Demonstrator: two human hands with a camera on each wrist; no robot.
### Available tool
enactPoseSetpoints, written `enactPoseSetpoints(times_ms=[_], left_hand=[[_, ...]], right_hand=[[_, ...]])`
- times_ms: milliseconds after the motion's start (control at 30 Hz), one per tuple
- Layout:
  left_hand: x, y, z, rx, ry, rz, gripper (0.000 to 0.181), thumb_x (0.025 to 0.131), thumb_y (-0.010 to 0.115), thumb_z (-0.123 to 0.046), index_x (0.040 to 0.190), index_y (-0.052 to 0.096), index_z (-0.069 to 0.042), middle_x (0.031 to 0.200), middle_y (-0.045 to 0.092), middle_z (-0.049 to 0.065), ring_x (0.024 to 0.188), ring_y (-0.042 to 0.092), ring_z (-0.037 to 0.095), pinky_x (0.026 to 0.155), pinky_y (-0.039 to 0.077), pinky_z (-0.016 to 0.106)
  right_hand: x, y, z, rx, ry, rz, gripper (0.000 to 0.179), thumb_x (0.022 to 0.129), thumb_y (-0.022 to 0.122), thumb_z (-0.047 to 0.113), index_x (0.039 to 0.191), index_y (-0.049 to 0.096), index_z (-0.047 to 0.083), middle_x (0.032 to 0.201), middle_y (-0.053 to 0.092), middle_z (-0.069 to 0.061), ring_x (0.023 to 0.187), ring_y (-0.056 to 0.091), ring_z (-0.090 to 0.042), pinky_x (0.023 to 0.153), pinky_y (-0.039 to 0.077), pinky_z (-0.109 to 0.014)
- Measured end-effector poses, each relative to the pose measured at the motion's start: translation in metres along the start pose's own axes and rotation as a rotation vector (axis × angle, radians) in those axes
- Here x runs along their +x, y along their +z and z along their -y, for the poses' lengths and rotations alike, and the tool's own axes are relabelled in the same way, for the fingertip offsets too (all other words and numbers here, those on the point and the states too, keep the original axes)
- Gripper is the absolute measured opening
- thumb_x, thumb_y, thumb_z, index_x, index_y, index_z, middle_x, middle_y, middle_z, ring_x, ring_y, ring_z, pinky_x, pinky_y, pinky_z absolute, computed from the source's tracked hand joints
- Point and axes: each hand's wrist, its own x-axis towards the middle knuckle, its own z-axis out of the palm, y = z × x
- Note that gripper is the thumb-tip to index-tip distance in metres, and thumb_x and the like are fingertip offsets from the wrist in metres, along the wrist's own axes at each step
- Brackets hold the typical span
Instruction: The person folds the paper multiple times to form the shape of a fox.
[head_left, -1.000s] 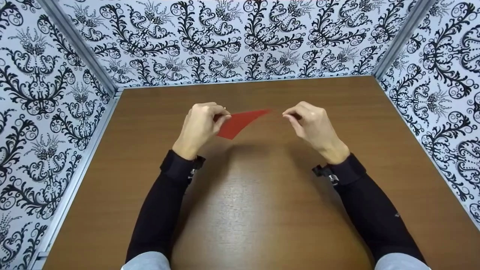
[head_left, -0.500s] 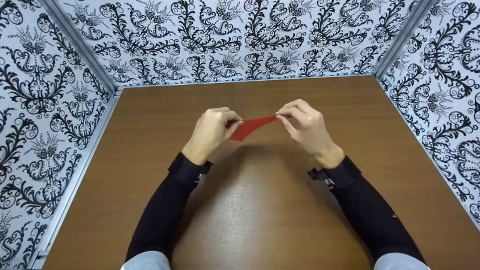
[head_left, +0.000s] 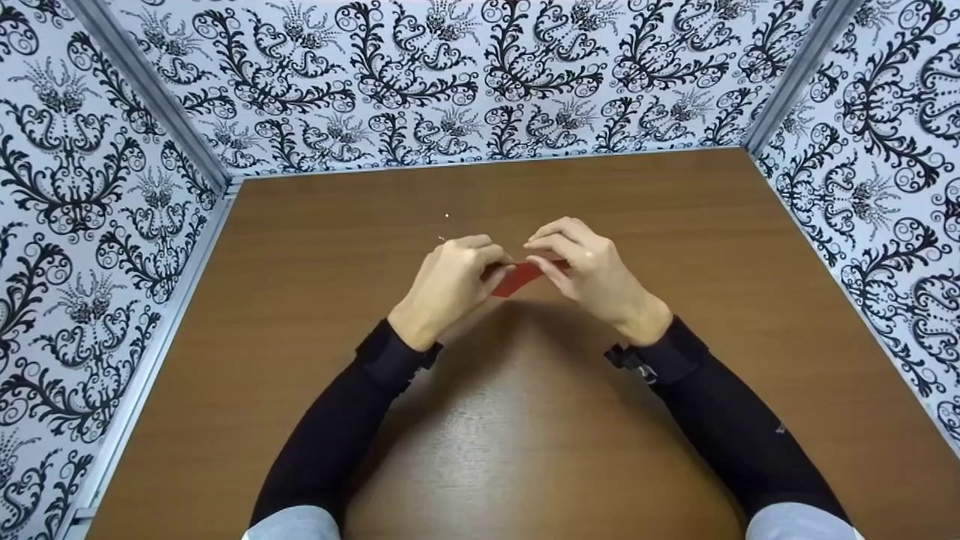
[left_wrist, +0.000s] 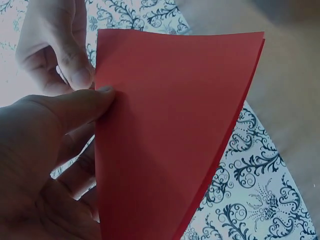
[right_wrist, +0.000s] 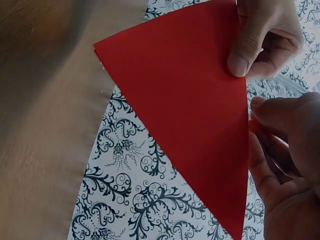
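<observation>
A red folded sheet of paper [head_left: 517, 279] is held up above the table, one side slanting to a narrow end. My left hand [head_left: 459, 279] pinches it at an edge, the thumb flat on its face in the left wrist view. Close by, my right hand [head_left: 589, 274] has its thumb and fingers loosely bent, with a gap between the tips in the head view. In the right wrist view the fingers [right_wrist: 260, 160] of that hand lie along the paper's edge, and a bit of red shows below the thumb. Part of the paper is hidden behind the hands.
A brown wooden table [head_left: 480, 450] lies beneath the hands. White panels with black scrollwork stand behind it [head_left: 450, 82] and on both sides, joined by metal corner posts [head_left: 150, 90].
Both hands have come closer together and nearer to me. The right hand took the paper's far tip half a second ago, and its fingers are now farther along the paper, beside the left hand.
</observation>
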Motion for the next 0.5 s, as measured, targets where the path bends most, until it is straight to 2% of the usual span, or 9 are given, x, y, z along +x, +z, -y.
enactPoseSetpoints(times_ms=[200,500], left_hand=[[-0.0008,0.0037,-0.0019,0.009,0.010,-0.011,0.006,0.108,0.084,-0.012,0.110,0.090,-0.010,0.097,0.082,0.005,0.088,0.083,0.022,0.082,0.072,0.041],[-0.0007,0.0040,-0.0016,-0.016,0.008,-0.031,0.006,0.106,0.087,-0.013,0.110,0.090,-0.009,0.099,0.083,0.004,0.090,0.083,0.021,0.084,0.072,0.038]], right_hand=[[-0.0011,0.0020,0.0008,0.007,-0.041,0.039,0.014,0.103,0.087,0.001,0.116,0.083,-0.001,0.117,0.080,-0.017,0.110,0.079,-0.031,0.098,0.071,-0.037],[-0.0020,0.0049,0.0002,0.029,-0.082,0.047,0.018,0.098,0.093,0.003,0.113,0.083,0.000,0.113,0.080,-0.015,0.107,0.080,-0.029,0.094,0.071,-0.038]])
